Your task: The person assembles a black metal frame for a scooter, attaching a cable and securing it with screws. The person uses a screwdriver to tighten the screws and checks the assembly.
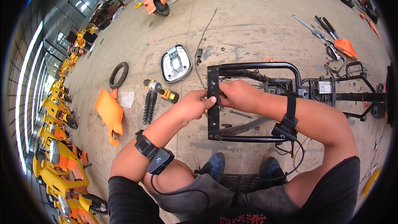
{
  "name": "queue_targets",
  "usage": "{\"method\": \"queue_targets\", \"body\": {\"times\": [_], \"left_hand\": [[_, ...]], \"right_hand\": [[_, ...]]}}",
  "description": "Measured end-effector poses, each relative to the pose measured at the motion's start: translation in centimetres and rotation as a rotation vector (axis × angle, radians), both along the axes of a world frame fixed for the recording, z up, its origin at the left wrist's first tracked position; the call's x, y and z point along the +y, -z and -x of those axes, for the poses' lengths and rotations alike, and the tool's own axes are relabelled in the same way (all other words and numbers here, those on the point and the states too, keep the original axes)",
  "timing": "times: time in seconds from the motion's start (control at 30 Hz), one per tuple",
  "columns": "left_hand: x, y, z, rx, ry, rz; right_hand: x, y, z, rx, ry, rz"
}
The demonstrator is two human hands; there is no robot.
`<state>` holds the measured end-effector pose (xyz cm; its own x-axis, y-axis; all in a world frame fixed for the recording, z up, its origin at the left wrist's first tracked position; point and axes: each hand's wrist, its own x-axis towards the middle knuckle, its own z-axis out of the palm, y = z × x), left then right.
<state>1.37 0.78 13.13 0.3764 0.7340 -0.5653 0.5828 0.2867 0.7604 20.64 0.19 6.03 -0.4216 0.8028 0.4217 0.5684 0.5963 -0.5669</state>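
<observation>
We have both hands at the outer end of a black tubular scooter frame (257,66), which reaches across the right half of the view above the concrete floor (248,33). The work centres on the flat drilled crossbar (213,122) that closes the left end of the frame's rectangular loop. Our left hand (192,105) comes to it from outside, the thumb pressed on the upper face and the fingers gripping the outer edge. Our right hand (240,95) is inside the loop, its fingers curled against the inner edge; their tips are hidden by the metal, so we have no way to say whether they pinch a small part or merely bear on the bar.

We judge the step in hand to be close finger work near the middle of the crossbar, one hand steadying while the other feels along its side. The next move seems to call for a firm left thumb and a light, well-aligned touch from the right fingers.

A cordless drill (156,85) lies on the floor left of the crossbar, near some black coil springs (152,103); using it would mean freeing one hand. A black tyre (119,75) and an orange body panel (108,110) lie farther left, well apart from the frame
</observation>
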Motion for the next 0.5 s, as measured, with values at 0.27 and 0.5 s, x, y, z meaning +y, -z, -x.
{"method": "queue_targets", "body": {"times": [0.27, 0.5], "left_hand": [[0.7, 1.2, 0.9, -0.036, -0.014, 0.013], [0.2, 0.5, 0.4, -0.03, -0.021, -0.001]], "right_hand": [[-0.1, -1.2, -0.2, 0.162, 0.014, 0.45], [-0.2, -1.0, 0.0, -0.059, 0.028, 0.123]]}}
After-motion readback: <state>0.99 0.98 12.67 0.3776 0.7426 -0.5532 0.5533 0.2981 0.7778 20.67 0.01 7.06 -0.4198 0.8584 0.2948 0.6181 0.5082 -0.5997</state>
